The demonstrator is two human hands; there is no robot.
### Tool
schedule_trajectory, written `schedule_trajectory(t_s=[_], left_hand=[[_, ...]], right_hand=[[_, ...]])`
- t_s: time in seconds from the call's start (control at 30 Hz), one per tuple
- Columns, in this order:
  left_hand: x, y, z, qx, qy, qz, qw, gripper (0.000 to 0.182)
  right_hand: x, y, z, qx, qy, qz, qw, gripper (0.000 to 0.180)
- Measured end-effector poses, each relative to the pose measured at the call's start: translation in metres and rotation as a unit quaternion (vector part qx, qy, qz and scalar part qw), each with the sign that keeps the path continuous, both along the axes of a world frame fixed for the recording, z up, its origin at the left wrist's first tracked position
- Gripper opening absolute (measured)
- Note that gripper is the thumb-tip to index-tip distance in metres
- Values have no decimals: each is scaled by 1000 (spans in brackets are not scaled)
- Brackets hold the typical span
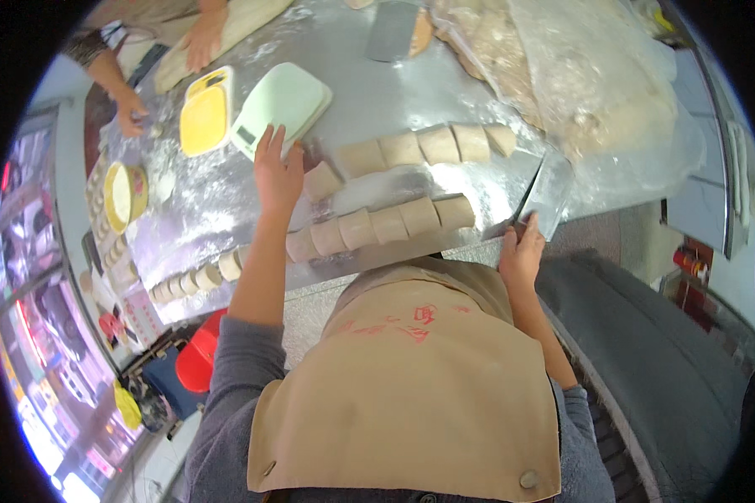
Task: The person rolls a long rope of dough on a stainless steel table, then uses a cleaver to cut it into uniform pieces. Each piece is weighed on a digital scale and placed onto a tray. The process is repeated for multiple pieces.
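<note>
My left hand (279,173) is over the near edge of a pale green kitchen scale (286,100), fingers apart; I see nothing held in it. Beside its thumb lies a cut dough piece (322,181). My right hand (521,254) grips a broad-bladed cleaver (548,192) at the table's front right edge, its blade pointing away from me. A back row of cut dough pieces (439,144) ends just left of the blade. Nearer to me, another row of dough pieces (388,225) runs along the front edge, partly hidden by my left forearm.
A yellow scale (204,119) stands left of the green one. Another person's hands (202,41) are by a long dough roll (242,28). A yellow bowl (126,196) sits farther left. Plastic sheeting (604,82) covers dough at right. A scraper (392,31) lies at the back.
</note>
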State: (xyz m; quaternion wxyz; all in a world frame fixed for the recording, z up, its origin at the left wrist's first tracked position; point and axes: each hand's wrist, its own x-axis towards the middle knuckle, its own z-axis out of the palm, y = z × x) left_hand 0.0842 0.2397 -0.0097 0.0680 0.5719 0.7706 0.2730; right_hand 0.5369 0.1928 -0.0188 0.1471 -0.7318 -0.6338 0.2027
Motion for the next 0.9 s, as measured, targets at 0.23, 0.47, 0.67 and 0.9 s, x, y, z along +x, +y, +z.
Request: schedule_trajectory(t_s=[0.23, 0.47, 0.67, 0.9], left_hand=[[-72, 82, -19, -43, 27, 89, 995, 72], [-77, 86, -8, -227, 95, 134, 960, 96], [-76, 40, 2, -269, -7, 181, 946, 77], [-115, 28, 5, -77, -110, 102, 986, 36]], right_hand=[[-21, 74, 48, 4, -24, 114, 993, 43], [-67, 173, 40, 128, -122, 482, 858, 84], [-65, 197, 32, 91, -75, 548, 828, 95], [-101, 177, 62, -57, 374, 179, 908, 76]])
